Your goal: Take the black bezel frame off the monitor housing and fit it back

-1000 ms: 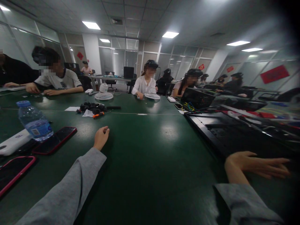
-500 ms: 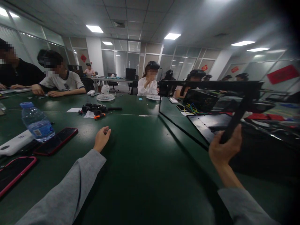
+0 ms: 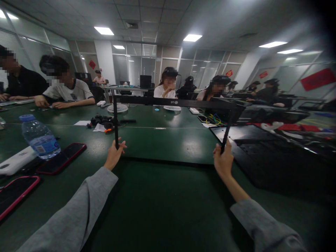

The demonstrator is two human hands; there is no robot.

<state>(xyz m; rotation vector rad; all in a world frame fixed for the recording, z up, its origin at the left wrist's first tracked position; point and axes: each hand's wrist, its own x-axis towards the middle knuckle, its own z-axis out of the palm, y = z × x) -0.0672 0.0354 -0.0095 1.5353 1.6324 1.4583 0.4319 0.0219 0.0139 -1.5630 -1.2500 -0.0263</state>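
Note:
A thin black rectangular monitor bezel [image 3: 154, 100], with an "LG" mark reading upside down on its top bar, is held up in front of me. Its lower bar is close to the green table [image 3: 168, 203]; contact there I cannot tell. My right hand [image 3: 224, 161] is closed around the right side bar. On the left side bar, my left hand [image 3: 114, 154] grips low down, some fingers stretched past it. Right of my right hand lies a dark flat monitor panel [image 3: 275, 154], its far corner shiny.
At left are a water bottle [image 3: 40, 138], a dark phone with red edges [image 3: 63, 157], another red-edged phone [image 3: 18, 192] and a white device [image 3: 18, 161]. Black gear [image 3: 103, 121] and white fans [image 3: 119, 108] stand farther back. Several people sit around the table.
The bezel has swung left and turned to face me, my right hand moving left with it. My left hand, which was holding nothing, has taken hold of its left side.

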